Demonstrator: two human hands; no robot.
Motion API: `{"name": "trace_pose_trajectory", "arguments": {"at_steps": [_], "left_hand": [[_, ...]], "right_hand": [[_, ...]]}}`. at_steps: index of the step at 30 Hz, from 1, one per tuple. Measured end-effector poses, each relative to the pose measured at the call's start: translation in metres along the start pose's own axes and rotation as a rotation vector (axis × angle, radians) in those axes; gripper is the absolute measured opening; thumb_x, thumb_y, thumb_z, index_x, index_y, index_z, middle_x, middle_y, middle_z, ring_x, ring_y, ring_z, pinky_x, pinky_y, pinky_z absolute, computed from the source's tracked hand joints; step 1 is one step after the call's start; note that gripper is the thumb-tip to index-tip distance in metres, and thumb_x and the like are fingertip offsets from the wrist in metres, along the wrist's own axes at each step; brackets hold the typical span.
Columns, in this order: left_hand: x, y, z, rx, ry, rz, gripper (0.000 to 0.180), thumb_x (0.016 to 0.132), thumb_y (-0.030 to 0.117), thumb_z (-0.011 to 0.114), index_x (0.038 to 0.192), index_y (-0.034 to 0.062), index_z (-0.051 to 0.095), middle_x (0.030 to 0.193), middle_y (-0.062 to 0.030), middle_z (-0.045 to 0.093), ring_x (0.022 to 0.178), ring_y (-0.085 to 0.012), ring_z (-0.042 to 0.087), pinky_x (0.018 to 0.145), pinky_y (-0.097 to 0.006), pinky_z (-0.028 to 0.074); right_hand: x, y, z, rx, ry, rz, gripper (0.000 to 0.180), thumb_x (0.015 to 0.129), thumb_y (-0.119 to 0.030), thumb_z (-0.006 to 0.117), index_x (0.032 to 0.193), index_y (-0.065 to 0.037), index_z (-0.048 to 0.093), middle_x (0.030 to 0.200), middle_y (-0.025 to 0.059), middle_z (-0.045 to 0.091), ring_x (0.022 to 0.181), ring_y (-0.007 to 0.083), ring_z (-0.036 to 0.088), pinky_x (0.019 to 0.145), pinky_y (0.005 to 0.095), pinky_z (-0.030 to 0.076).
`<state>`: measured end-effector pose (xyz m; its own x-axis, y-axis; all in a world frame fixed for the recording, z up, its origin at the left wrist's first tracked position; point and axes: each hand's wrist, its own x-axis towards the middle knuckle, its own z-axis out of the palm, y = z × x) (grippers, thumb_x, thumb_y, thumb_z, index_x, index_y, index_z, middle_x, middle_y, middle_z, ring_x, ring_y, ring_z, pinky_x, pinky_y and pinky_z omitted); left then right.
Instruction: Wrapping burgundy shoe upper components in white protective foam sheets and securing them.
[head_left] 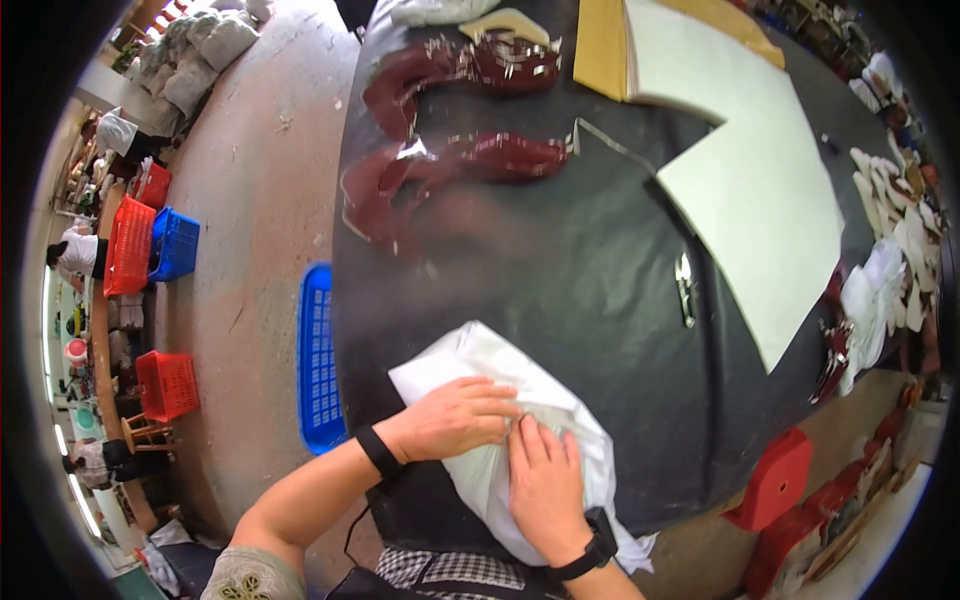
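A white plastic bag lies on the black table at its near edge, its surface creased and part of it hanging toward me. What is inside the bag is hidden. My left hand, with a black band on the wrist, rests flat across the middle of the bag, fingers stretched to the right. Close beside it, my right hand, wearing a black watch, presses on the bag with its fingers extended away from me. The fingertips of both hands nearly meet on the plastic.
Glossy dark red pieces lie at the table's far left. Large white sheets cover the far right, with small snips nearby. A blue basket stands along the left edge; a red stool is at lower right.
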<state>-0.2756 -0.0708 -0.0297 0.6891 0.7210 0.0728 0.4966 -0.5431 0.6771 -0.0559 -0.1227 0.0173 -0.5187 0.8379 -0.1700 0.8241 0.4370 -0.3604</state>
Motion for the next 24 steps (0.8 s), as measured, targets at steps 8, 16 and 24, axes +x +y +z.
{"name": "trace_pose_trajectory", "arguments": {"at_steps": [8,16,24], "left_hand": [[-0.009,0.000,0.008,-0.070,0.072,-0.022,0.009,0.092,0.020,0.076,0.096,0.0123,0.074,0.127,-0.0022,0.075,0.132,-0.0250,0.064,0.103,-0.042,0.051],[-0.005,-0.006,0.004,-0.110,0.023,-0.018,0.012,0.093,0.024,0.077,0.097,0.0132,0.075,0.123,-0.0002,0.075,0.128,-0.0231,0.065,0.099,-0.041,0.049],[0.006,-0.001,-0.012,0.008,-0.068,-0.057,0.015,0.090,0.030,0.077,0.095,0.0167,0.075,0.107,0.0033,0.071,0.115,-0.0185,0.064,0.103,-0.040,0.045]], "right_hand": [[0.003,0.008,-0.006,0.219,0.025,-0.013,0.046,0.096,-0.015,0.066,0.139,-0.001,0.062,0.142,0.0152,0.061,0.121,0.0333,0.061,0.108,0.0531,0.044],[0.029,0.008,-0.021,0.236,0.234,0.060,0.071,0.090,-0.031,0.080,0.146,0.004,0.055,0.152,0.0252,0.054,0.143,0.0437,0.049,0.118,0.0547,0.038],[0.015,0.007,0.013,0.100,0.031,0.029,0.078,0.092,-0.033,0.077,0.154,0.005,0.049,0.162,0.0248,0.045,0.152,0.0462,0.039,0.121,0.0565,0.036]]}}
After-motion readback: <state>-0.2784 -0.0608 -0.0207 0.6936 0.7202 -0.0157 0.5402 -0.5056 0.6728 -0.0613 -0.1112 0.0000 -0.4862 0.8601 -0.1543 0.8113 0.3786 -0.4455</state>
